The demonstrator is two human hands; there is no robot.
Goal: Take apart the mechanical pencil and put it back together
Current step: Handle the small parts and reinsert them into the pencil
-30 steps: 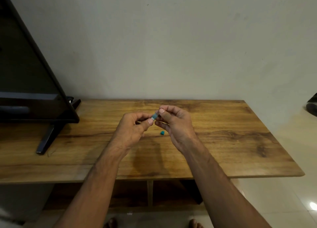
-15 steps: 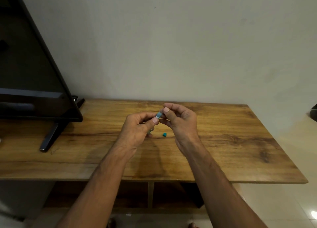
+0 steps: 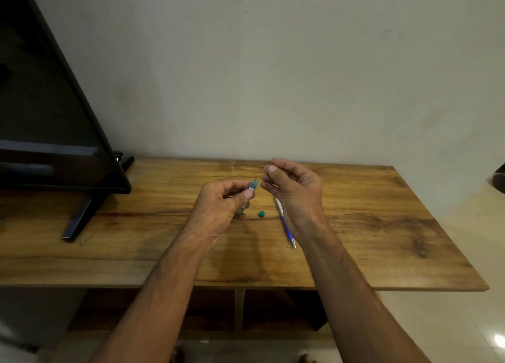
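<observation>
My left hand point(image 3: 221, 201) grips a small teal translucent lead case point(image 3: 252, 188), tilted up to the right, with thin leads poking out of its open top. My right hand point(image 3: 296, 190) is just to the right of it, thumb and forefinger pinched together a short way from the case's top; whatever is pinched is too thin to make out. The blue and white mechanical pencil point(image 3: 285, 223) runs out from under my right palm, tip pointing toward me, and seems tucked in the lower fingers. A small teal cap point(image 3: 261, 213) lies on the wooden table point(image 3: 382, 226) between my hands.
A dark flat screen point(image 3: 49, 116) on a black stand point(image 3: 79, 217) fills the table's left end. A plain wall rises right behind the table. Open shelves point(image 3: 273, 308) sit under the tabletop, and the tiled floor point(image 3: 478, 253) shows at the right.
My right hand has drawn away from the case's top, up and to the right, leaving a gap. The pencil now shows below that hand. The left hand still holds the case.
</observation>
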